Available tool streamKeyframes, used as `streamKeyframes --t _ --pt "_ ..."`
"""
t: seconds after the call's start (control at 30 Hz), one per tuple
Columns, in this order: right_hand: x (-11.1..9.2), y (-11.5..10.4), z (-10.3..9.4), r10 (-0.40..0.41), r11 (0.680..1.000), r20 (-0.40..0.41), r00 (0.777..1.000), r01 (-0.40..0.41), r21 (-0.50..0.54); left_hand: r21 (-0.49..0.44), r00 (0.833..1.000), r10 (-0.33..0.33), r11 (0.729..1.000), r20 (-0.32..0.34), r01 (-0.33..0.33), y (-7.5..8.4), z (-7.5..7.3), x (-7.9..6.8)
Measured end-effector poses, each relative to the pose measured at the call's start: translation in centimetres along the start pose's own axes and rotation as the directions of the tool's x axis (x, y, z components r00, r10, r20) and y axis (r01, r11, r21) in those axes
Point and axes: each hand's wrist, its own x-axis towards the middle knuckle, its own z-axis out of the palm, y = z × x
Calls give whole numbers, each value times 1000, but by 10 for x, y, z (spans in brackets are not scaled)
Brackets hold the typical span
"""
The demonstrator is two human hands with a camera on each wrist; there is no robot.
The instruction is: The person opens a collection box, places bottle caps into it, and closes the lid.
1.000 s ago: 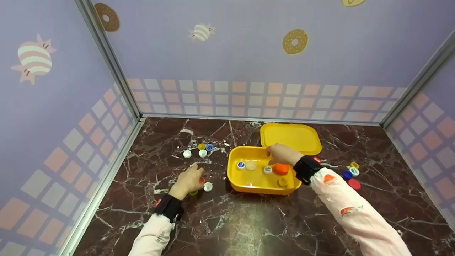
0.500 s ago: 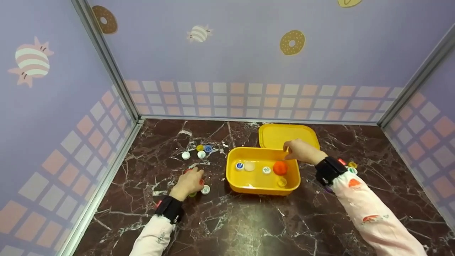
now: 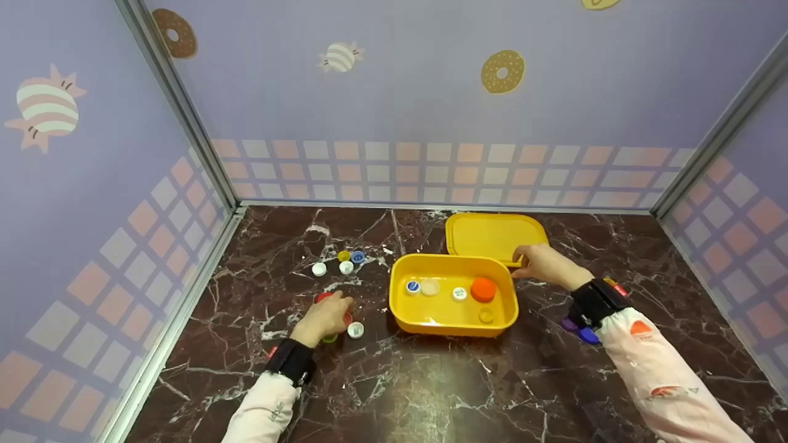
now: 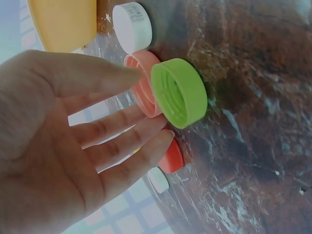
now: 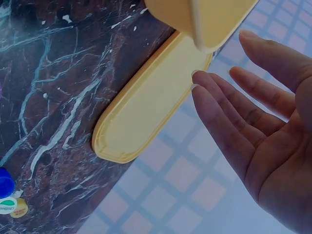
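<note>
In the head view my left hand (image 3: 324,319) is low over a cluster of bottle caps on the left. Its thumb and fingers reach around a light red bottle cap (image 4: 141,83), pinching its rim. A green bottle cap (image 4: 180,92) overlaps that one, and a white bottle cap (image 4: 132,28) lies beyond. Darker red shows on another cap (image 4: 171,158) beyond the fingertips. My right hand (image 3: 545,266) holds nothing, its fingers loosely bent beside the far right corner of the yellow box (image 3: 452,261). An orange-red cap (image 3: 483,290) and several smaller caps lie inside.
Behind the box lies its yellow lid (image 3: 495,237) on the dark marble table. Several caps, including a blue cap (image 3: 357,257), sit at the back left. A purple cap (image 3: 570,323) and a dark blue cap (image 3: 588,335) lie right of the box, beside the right wrist.
My right hand has moved out of the box to the right, leaving the orange-red cap inside, where it now lies flat. The left hand has barely moved.
</note>
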Motion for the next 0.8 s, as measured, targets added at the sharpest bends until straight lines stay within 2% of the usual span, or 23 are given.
streamKeyframes --t 0.27,0.63,0.8 --pt "-10 9 2 -4 999 -18 1000 5 33 -14 999 -31 999 -20 31 0 1 0" --pt "-14 14 9 26 998 -4 1000 -26 52 -34 989 -43 999 -145 38 -8 6 6" --pt "-15 15 11 5 999 -13 1000 -5 41 -11 984 -84 996 -156 83 -8 7 8"
